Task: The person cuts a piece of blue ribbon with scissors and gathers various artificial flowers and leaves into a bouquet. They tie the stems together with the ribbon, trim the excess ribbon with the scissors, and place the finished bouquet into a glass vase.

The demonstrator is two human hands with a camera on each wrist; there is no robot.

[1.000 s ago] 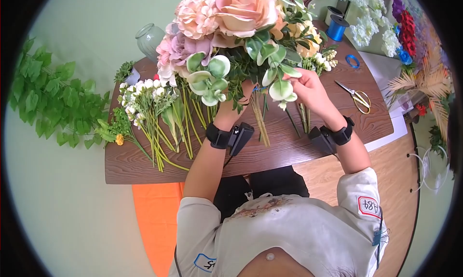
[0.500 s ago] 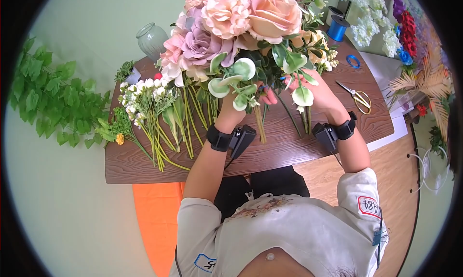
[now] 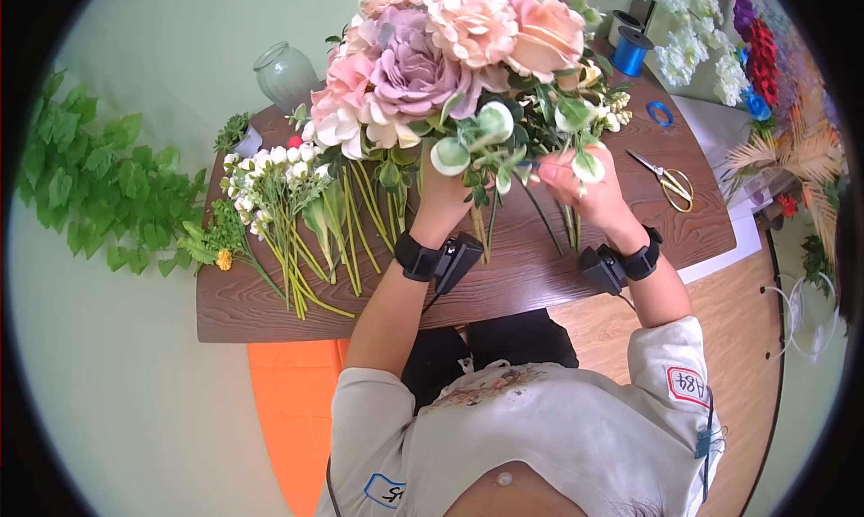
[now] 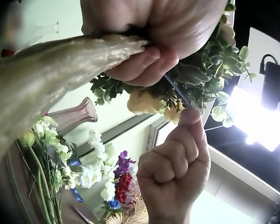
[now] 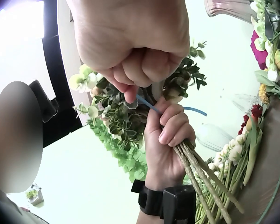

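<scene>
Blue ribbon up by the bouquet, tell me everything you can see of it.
The blue ribbon is a narrow, flat strip, plastic by its look. One stretch runs straight between the right hand, which pinches it, and the left hand, which grips the stems. A loose end juts out beyond the left hand. Fingers hide any knot or wrap.

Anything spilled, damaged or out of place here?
Nothing is clearly amiss: left hand grips the bouquet, right hand pinches a blue ribbon. Only brownish blotches on the shirt look odd; stain or print, I can't tell.
</scene>
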